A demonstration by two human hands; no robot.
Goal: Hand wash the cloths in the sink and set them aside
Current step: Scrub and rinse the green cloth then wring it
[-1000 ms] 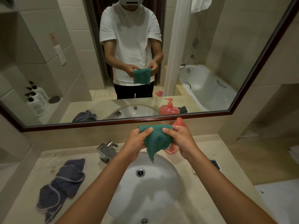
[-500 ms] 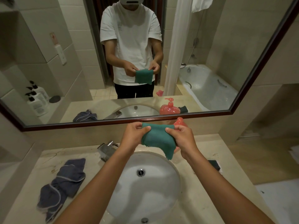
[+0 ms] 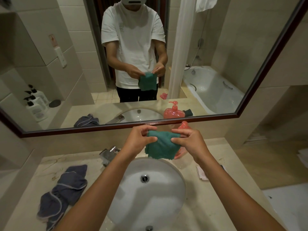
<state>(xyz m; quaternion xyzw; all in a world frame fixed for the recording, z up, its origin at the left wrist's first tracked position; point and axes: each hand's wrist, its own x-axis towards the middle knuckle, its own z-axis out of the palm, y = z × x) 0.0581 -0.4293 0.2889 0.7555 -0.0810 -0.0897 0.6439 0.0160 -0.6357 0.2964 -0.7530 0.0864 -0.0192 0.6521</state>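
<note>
My left hand [image 3: 137,140] pinches the upper left corner of the green cloth [image 3: 160,146], thumb pressed against the curled fingers with the fabric between them. My right hand [image 3: 189,141] pinches the upper right corner the same way, thumb underneath, forefinger on top, the other fingers curled loosely behind. Between the two hands the cloth's top edge is drawn fairly taut, and the rest hangs down in a rumpled flap with a ragged lower hem. It is held in the air above the back rim of the sink [image 3: 180,180], touching neither the basin nor the counter [image 3: 216,205].

Behind the cloth and my right hand stands a pink soap bottle [image 3: 184,126], partly hidden by both. The faucet [image 3: 108,153] sits at the back left of the basin, just beside my left wrist. The drain [image 3: 144,178] shows in the middle of the white bowl, below the cloth. On the counter to the left, well apart from the sink's edge, a grey cloth [image 3: 65,192] lies crumpled in a long heap. On the right side of the counter, near my right forearm, a small pale pink cloth [image 3: 202,174] lies flat. The mirror [image 3: 216,47] above the counter reflects me holding the green cloth, with a bathtub behind
</note>
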